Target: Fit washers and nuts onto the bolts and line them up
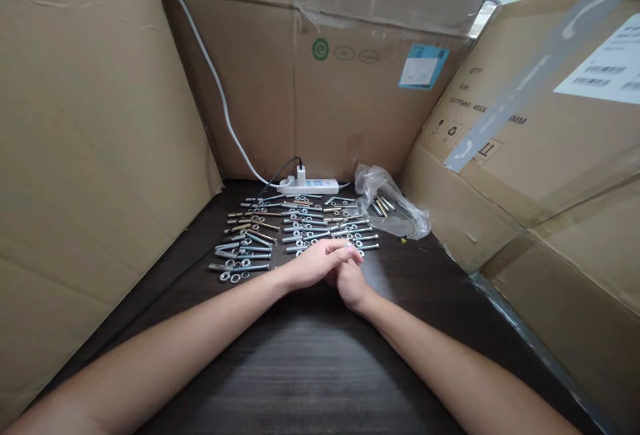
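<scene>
My left hand (318,263) and my right hand (351,280) meet just in front of the rows of hardware. The left fingers reach over the right hand, and both hands are closed. Whatever may be between them is hidden. Beyond them lie rows of bolts (307,229) with sleeves, some silver and some brass-coloured. A second group of bolts (255,248) is to the left of my hands. Loose nuts and washers (235,278) lie among them and at the near left end.
A clear plastic bag (395,215) with several brass-coloured bolts (384,206) lies at the back right. Behind the rows is a white power strip (320,186) with a charger (301,174) and cables. Tall cardboard boxes (250,88) wall in the dark table (300,368) on three sides.
</scene>
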A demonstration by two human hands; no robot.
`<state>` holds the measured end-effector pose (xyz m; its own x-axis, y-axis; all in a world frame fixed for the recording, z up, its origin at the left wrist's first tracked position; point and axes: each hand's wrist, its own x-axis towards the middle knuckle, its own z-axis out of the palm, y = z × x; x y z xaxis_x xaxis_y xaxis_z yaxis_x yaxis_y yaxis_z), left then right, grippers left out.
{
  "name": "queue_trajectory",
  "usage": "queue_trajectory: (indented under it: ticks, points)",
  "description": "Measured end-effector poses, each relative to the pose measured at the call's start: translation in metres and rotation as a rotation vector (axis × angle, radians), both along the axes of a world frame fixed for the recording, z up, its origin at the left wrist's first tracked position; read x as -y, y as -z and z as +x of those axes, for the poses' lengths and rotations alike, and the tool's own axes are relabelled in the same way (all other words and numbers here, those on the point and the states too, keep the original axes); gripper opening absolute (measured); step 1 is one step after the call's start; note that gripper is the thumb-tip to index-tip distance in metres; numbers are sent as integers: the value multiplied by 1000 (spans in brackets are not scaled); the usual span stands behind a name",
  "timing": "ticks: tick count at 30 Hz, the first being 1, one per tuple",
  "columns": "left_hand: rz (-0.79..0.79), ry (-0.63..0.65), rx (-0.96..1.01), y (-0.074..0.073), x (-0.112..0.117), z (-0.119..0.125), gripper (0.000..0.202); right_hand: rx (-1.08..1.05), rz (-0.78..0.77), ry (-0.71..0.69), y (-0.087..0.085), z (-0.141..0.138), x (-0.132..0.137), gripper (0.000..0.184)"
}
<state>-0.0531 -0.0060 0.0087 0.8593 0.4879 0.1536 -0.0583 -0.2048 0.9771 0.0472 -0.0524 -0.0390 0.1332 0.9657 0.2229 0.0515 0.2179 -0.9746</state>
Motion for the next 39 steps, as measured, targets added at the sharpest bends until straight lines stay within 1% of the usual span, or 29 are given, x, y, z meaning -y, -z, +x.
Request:
queue_trajectory:
  ticks: [3,5,7,10,12,15,17,20,23,26,28,30,31,33,36,37,39]
  points:
    - [-64,-24,7,4,0,1,47,-152,-85,3,2,-4,-2,30]
    - [-97,-49,11,4,2,2,49,-180,-92,4,3,-5,-3,30]
    - [-97,-63,33,3,3,3,50,-151,-78,-2,5,-4,-3,30]
    - [-42,-50,45,1,5,2,44,-79,-51,-17,6,2,-2,31]
    - [-6,-44,30,1,5,1,41,-15,-36,-17,4,6,-1,28]
    - [23,-35,19,3,3,1,44,80,-45,-22,-1,7,0,27]
    - [39,-20,22,4,1,1,47,86,-69,-25,-3,5,0,30]
    - [57,-11,56,4,1,1,46,5,-88,-19,-4,1,0,32]
    - [51,-75,130,3,6,4,35,-71,-77,-16,-3,0,-1,30]
    - [100,-187,154,1,13,6,25,-27,15,-8,-2,3,-4,28]
    - [162,-220,134,-1,15,6,22,31,80,-18,0,6,-6,26]
    - [186,-198,115,-5,15,4,22,64,103,-37,3,9,-7,25]
    - [173,-168,103,-8,14,3,22,56,94,-43,4,10,-8,25]
    - [112,-66,66,-13,10,0,24,-16,27,-86,8,11,-8,27]
    - [-29,127,16,-20,2,-5,27,-128,-96,-201,11,9,-7,35]
    - [-74,173,12,-21,-1,-6,28,-140,-119,-230,11,8,-6,37]
    - [-123,204,7,-23,-3,-8,30,-143,-129,-240,7,5,-5,40]
